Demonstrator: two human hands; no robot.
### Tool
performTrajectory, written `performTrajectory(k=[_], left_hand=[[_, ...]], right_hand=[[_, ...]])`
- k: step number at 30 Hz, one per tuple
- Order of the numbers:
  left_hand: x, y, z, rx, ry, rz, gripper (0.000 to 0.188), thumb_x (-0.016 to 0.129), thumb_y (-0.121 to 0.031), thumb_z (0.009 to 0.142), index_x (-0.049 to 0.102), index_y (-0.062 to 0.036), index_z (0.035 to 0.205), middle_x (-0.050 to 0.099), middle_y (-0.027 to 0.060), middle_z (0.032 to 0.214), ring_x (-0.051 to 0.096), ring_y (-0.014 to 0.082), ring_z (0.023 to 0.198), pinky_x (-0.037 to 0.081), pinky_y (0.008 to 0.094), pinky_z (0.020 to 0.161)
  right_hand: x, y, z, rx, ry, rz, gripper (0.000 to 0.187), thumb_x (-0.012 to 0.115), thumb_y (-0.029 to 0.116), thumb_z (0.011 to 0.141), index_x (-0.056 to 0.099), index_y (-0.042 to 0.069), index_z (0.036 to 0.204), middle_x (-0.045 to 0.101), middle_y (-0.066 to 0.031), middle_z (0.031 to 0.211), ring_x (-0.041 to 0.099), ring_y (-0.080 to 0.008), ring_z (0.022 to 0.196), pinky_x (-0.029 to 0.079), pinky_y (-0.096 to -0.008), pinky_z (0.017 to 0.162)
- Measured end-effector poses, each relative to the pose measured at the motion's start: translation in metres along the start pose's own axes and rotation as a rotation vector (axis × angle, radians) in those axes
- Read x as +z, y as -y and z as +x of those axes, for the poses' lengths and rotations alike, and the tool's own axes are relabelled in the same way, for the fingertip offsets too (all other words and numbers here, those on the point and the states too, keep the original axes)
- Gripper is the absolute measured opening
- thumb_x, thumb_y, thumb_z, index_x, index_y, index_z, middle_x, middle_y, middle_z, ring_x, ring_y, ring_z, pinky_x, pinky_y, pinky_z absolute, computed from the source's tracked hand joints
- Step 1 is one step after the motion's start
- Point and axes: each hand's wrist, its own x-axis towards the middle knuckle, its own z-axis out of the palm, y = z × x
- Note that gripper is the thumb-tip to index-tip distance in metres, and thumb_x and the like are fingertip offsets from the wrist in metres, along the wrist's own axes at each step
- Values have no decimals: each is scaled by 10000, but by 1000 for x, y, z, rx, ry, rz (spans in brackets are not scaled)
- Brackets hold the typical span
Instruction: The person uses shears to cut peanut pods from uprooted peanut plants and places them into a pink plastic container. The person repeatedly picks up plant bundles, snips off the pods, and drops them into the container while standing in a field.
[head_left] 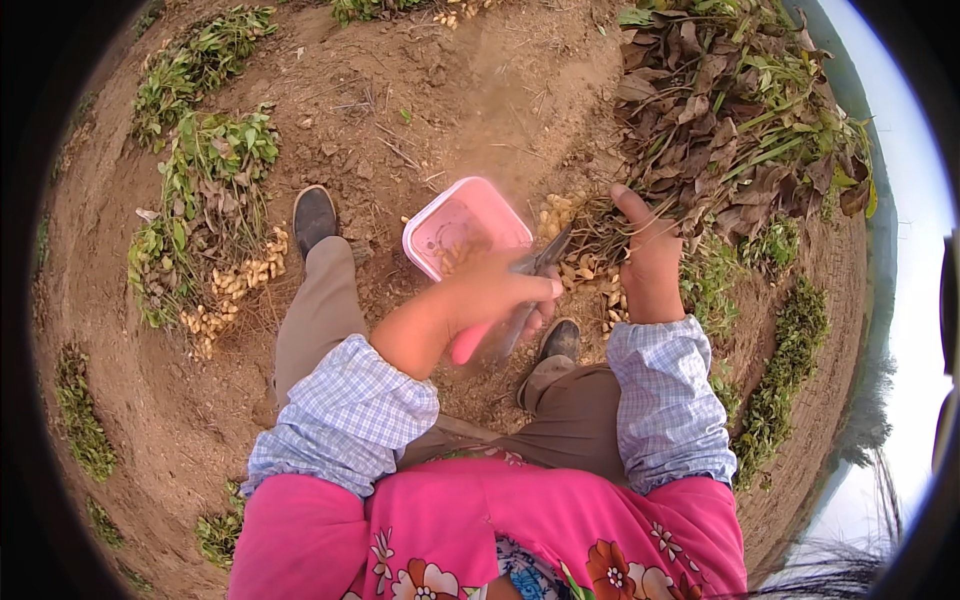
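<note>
Left hand (500,287) is gripping shears (468,343) (one pink handle showing, slightly blurred); right hand (652,258) is grasping a plant (715,140). Peanuts (585,271) are clustering near both hands; a pink tub (484,197) is sitting just beside.

left grip (500,288): blurred | shears (553,250): partly blurred | basin (492,205): partly covered | right grip (653,258): fingers mostly hidden

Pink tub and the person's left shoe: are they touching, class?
Apart. The head view shows the pink tub to the right of the left shoe, with brown soil plainly visible between them.
</note>
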Motion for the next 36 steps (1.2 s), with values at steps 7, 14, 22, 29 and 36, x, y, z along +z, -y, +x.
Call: performTrajectory(k=[7, 14, 22, 29, 36], left_hand=[[-3, -4, 1, 70, -41, -87, 256, 614, -198, 879, 539, -41, 1066, 590, 63, 839, 598, 138, 713, 523, 295, 649], [-11, -9, -2, 77, -104, -211, 259, 621, -227, 880, 560, -40, 1048, 603, 69, 878, 601, 146, 718, 531, 318, 669], [-17, -10, 0, 92, -172, -258, 241, 622, -214, 875, 553, -53, 1041, 608, 67, 873, 601, 147, 709, 529, 325, 666], [-16, -18, -8, 137, -70, -225, 263, 614, -195, 876, 531, -47, 1077, 595, 56, 843, 595, 142, 700, 519, 311, 658], [-8, -17, -18, 12, 119, 53, 290, 634, -229, 857, 549, -48, 1067, 609, 51, 846, 609, 129, 706, 473, 266, 640]], right_hand=[[-1, -3, 0, 52, 101, 98, 427, 767, 3, 716, 596, -24, 1107, 637, -65, 1047, 605, -181, 941, 483, -320, 849], [0, -2, -6, 24, 190, -30, 248, 691, 95, 791, 659, -65, 978, 679, -138, 936, 673, -219, 824, 561, -330, 725], [9, 20, -20, 110, 207, 45, 313, 704, 45, 773, 626, -59, 1058, 664, -109, 1011, 649, -201, 905, 528, -322, 827], [4, 20, -13, 51, 155, 77, 278, 701, 17, 768, 633, -56, 1028, 671, -118, 983, 659, -207, 879, 544, -321, 790], [-12, 7, 11, 57, 71, 96, 305, 740, 65, 738, 639, -40, 1007, 660, -110, 983, 640, -213, 887, 530, -341, 798]])
